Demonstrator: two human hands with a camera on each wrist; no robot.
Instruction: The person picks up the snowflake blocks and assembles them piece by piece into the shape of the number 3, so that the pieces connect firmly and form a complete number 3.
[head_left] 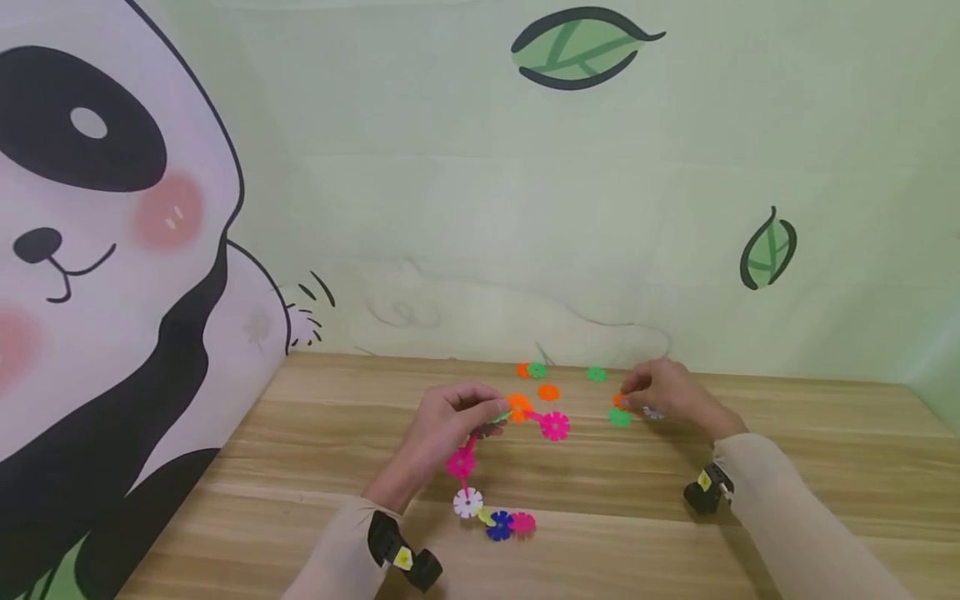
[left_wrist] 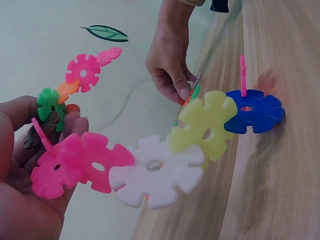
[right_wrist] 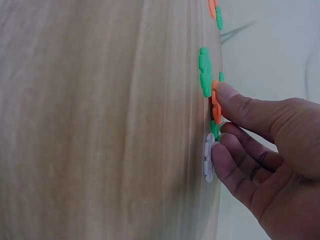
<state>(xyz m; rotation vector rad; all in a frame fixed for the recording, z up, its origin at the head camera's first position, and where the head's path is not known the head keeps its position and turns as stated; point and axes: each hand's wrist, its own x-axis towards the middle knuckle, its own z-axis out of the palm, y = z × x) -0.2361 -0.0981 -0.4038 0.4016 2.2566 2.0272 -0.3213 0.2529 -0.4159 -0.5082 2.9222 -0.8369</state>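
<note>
My left hand point(head_left: 453, 421) pinches a linked chain of plastic snowflake discs near its green disc point(left_wrist: 48, 102) and brown disc point(left_wrist: 35, 137). From there one end runs through an orange disc point(head_left: 518, 408) to pink discs point(head_left: 556, 426). The other end goes down through pink discs point(left_wrist: 97, 162), a white disc point(left_wrist: 156, 170), a yellow disc point(left_wrist: 205, 127) and a blue disc point(left_wrist: 253, 111) to a last pink disc point(head_left: 522, 522). My right hand point(head_left: 667, 392) pinches a loose orange disc point(right_wrist: 216, 102) at the table, with a white disc point(right_wrist: 208, 157) under its fingers.
Loose discs lie around on the wooden table point(head_left: 337, 450): a green disc point(head_left: 619, 417) by the right hand, another green disc point(head_left: 596, 375) farther back, an orange disc point(head_left: 549, 392), and an orange-green pair point(head_left: 536, 370) near the back edge. A printed cloth point(head_left: 465, 208) hangs behind.
</note>
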